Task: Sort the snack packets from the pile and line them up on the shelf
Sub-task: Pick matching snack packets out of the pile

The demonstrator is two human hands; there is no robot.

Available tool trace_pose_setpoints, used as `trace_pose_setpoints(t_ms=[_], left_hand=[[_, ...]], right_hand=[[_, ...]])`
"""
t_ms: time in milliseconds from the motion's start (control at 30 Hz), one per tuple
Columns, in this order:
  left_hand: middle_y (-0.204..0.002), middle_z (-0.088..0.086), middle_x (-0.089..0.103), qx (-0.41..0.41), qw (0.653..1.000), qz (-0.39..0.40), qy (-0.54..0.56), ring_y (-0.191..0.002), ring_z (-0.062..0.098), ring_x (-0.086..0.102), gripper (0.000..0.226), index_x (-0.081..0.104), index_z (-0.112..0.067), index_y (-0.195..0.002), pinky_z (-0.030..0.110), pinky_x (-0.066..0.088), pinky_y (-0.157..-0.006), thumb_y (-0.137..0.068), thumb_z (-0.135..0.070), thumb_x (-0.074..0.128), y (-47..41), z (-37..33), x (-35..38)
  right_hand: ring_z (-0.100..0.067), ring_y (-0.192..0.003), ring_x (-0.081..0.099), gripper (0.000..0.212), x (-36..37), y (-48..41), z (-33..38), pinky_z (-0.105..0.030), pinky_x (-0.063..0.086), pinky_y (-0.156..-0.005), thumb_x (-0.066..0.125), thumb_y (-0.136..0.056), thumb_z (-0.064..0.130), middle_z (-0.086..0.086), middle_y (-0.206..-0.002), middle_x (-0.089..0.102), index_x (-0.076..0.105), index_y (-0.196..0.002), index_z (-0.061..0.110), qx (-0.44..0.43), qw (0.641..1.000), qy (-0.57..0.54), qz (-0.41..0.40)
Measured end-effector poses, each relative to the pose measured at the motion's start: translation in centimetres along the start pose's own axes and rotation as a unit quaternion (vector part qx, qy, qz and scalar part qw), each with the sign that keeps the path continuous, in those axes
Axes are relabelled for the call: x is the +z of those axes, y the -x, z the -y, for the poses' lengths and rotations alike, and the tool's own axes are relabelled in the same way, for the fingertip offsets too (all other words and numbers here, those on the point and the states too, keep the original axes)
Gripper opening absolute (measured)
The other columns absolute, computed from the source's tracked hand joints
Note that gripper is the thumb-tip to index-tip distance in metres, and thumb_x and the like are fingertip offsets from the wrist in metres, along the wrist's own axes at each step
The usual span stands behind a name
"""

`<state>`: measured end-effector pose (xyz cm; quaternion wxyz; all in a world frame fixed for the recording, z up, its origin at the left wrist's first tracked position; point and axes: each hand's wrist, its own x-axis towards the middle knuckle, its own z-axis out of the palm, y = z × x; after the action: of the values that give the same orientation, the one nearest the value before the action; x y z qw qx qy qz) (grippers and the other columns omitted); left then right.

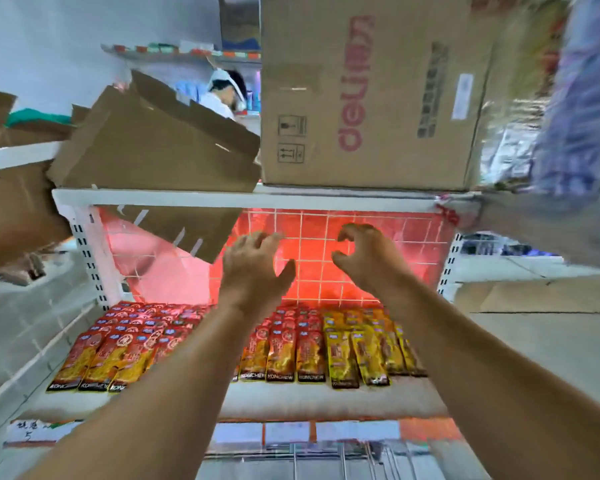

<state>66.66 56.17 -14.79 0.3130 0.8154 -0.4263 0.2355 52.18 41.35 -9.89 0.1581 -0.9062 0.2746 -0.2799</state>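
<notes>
One wide-angle view, worn on the person's head, faces forward and somewhat down into a shop shelf (pixel 326 400) from close in front of it. Both forearms enter at the bottom edge and reach up to the left hand (pixel 253 261) and right hand (pixel 364 254) at mid-frame, in front of the red tiled back panel (pixel 378 268). The snack packets (pixel 284 348) lie in the lower middle, near enough that some print is legible. The upper shelf board (pixel 243 199) crosses the frame just above the hands, and the cardboard box (pixel 368 91) on it fills the upper middle. Straight lines bow towards the edges; the right margin is smeared.
</notes>
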Motion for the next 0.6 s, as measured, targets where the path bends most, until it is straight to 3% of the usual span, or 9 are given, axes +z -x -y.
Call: trace_pose_setpoints(t_ms=[133,300,433,533,600], left_hand=[[-0.122,0.009,0.068,0.085,0.996,-0.016,-0.01,-0.114,0.037,0.061,0.062,0.066,-0.018,-0.131,0.047,0.049,-0.095,-0.083,-0.052,0.047,-2.2,-9.5,-2.4],[-0.126,0.006,0.068,0.172,0.984,0.018,0.049,-0.117,0.034,0.06,0.055,0.062,-0.022,-0.134,0.045,0.05,-0.098,-0.088,-0.049,0.05,-3.0,-23.7,-5.4],[-0.103,0.001,0.072,0.19,0.967,0.089,0.147,-0.097,0.026,0.066,0.034,0.069,-0.029,-0.125,0.029,0.049,-0.08,-0.093,-0.039,0.064,-3.2,-35.1,-6.8],[-0.102,-0.01,0.071,0.21,0.948,0.158,0.177,-0.094,0.016,0.068,0.03,0.071,-0.032,-0.12,0.031,0.055,-0.086,-0.092,-0.04,0.066,-3.7,-41.3,-7.0],[-0.105,-0.01,0.072,0.233,0.935,0.197,0.181,-0.094,0.015,0.068,0.028,0.071,-0.032,-0.118,0.033,0.056,-0.087,-0.092,-0.041,0.066,-3.9,-44.7,-6.7]], right_hand=[[-0.032,-0.096,0.066,0.031,-10.3,2.5,-2.8,-0.035,0.052,-0.079,0.069,-0.084,0.032,-0.011,-0.11,0.069,0.067,-0.113,0.022,-0.007,0.998,0.046,-0.046],[-0.021,-0.078,0.064,0.013,-24.3,9.5,-7.9,-0.029,0.045,-0.06,0.066,-0.086,0.026,-0.001,-0.087,0.067,0.064,-0.098,0.022,0.008,0.993,0.054,-0.103],[-0.025,-0.089,0.062,0.024,-34.5,15.9,-13.6,-0.032,0.046,-0.073,0.068,-0.086,0.033,-0.005,-0.101,0.068,0.066,-0.106,0.02,0.077,0.977,0.101,-0.17],[-0.026,-0.086,0.062,0.016,-40.1,19.9,-18.1,-0.031,0.044,-0.068,0.07,-0.084,0.033,-0.001,-0.097,0.066,0.063,-0.096,0.025,0.137,0.963,0.121,-0.197],[-0.027,-0.086,0.063,0.016,-43.1,22.1,-20.3,-0.035,0.05,-0.072,0.071,-0.084,0.032,-0.003,-0.096,0.069,0.064,-0.095,0.022,0.169,0.952,0.133,-0.218]])
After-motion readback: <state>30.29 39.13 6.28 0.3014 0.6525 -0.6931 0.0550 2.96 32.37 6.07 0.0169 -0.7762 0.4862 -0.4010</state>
